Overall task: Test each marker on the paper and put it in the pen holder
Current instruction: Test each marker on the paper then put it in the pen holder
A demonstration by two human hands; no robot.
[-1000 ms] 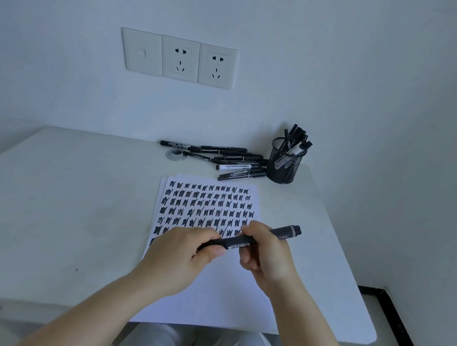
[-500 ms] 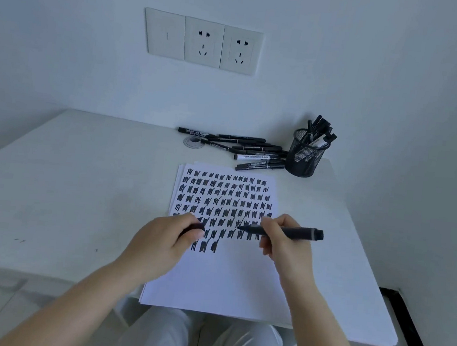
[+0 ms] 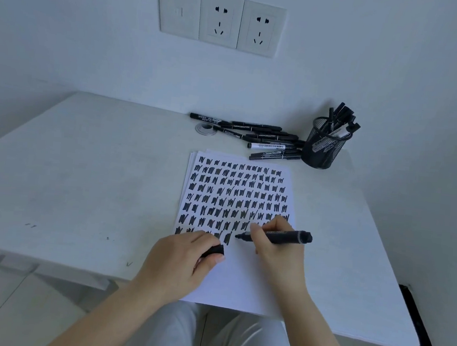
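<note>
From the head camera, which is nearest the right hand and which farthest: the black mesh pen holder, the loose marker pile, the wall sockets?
From the right hand:
1. Loose black marker pile, ahead on the table.
2. Black mesh pen holder, ahead right; close to the pile's distance.
3. White wall sockets, high on the wall.

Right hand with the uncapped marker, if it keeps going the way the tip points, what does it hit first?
The right hand aims the marker leftward, so it likely first meets the last scribble on the paper, though tip height is unclear.
</note>
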